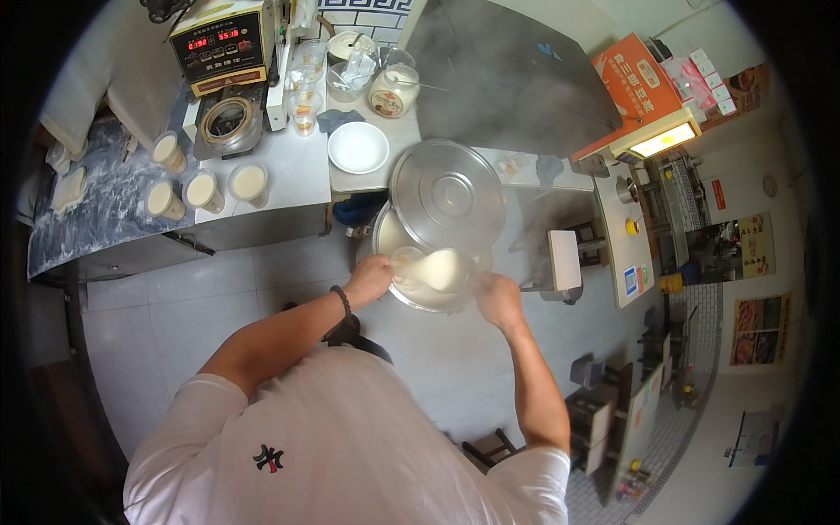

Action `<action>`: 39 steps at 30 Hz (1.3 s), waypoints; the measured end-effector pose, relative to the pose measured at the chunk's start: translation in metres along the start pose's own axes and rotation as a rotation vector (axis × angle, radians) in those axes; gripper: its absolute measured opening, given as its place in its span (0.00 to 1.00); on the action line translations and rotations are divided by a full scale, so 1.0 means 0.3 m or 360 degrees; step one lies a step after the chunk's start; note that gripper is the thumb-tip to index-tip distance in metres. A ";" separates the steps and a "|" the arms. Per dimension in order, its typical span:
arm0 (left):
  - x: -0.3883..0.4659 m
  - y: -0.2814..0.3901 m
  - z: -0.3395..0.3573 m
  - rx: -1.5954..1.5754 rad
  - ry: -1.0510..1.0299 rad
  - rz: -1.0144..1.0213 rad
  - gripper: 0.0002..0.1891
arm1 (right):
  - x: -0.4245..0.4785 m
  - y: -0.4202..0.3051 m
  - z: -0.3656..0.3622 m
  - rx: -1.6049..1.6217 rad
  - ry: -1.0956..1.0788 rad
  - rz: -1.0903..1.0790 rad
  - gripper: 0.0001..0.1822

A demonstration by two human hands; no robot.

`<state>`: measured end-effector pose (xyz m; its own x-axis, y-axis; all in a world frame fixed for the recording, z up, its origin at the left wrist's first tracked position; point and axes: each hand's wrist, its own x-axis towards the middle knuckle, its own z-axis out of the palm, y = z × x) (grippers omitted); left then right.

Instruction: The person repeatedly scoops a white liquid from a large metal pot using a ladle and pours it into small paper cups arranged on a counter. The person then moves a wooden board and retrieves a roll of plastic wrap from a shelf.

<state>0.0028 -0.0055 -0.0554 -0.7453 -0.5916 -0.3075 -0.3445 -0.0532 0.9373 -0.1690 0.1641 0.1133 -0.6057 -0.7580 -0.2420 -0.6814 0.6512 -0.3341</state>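
Note:
Over a large steel pot [388,231] of creamy white liquid, my left hand [369,278] holds a clear plastic cup [408,262]. My right hand [497,298] grips a ladle [446,270], tilted towards the cup, with pale liquid in its bowl and running into the cup. The ladle's handle is mostly hidden by my fist and blur. A round metal lid [449,195] covers the far part of the pot. Filled cups [248,184] of the same pale liquid stand on the counter at the left.
Behind the pot, the counter holds a white bowl [358,147], a glass jar [394,92] with a spoon and stacked empty cups [305,108]. A cup-sealing machine [223,49] stands at the back left. Steam drifts before a dark panel [505,79]. Stools [564,259] and tables are at the right.

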 end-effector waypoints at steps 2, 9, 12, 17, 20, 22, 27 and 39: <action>0.000 0.007 -0.003 0.0032 -0.0020 -0.0001 0.10 | 0.008 -0.002 0.002 -0.0085 0.0006 -0.0025 0.11; 0.005 -0.008 -0.006 0.0042 -0.0027 -0.0011 0.10 | 0.027 -0.033 0.016 -0.0359 0.0018 -0.0071 0.11; -0.006 0.016 -0.012 -0.0031 -0.0049 -0.0109 0.10 | 0.030 -0.047 0.022 -0.0440 0.0053 -0.0091 0.10; -0.001 0.004 -0.014 -0.0028 -0.0066 -0.0141 0.10 | 0.031 -0.100 0.017 -0.0458 0.0128 -0.0127 0.07; -0.004 0.015 -0.021 -0.0067 -0.0123 -0.0242 0.10 | 0.032 -0.114 0.019 -0.0554 0.0104 -0.0165 0.08; -0.017 0.047 -0.029 -0.0126 -0.0143 -0.0320 0.10 | 0.034 -0.119 0.020 -0.0694 -0.0011 -0.0186 0.15; -0.033 0.070 -0.034 -0.0236 -0.0141 -0.0396 0.09 | 0.026 -0.109 0.061 -0.0584 0.0257 -0.0319 0.08; -0.029 0.037 -0.033 -0.0345 -0.0176 -0.0453 0.10 | 0.003 -0.124 0.094 -0.0511 0.0347 -0.0339 0.05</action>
<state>0.0111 -0.0087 -0.0408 -0.6983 -0.4389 -0.5654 -0.4268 -0.3788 0.8212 -0.1325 0.1381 0.0999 -0.4868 -0.8734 0.0110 -0.8727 0.4858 -0.0478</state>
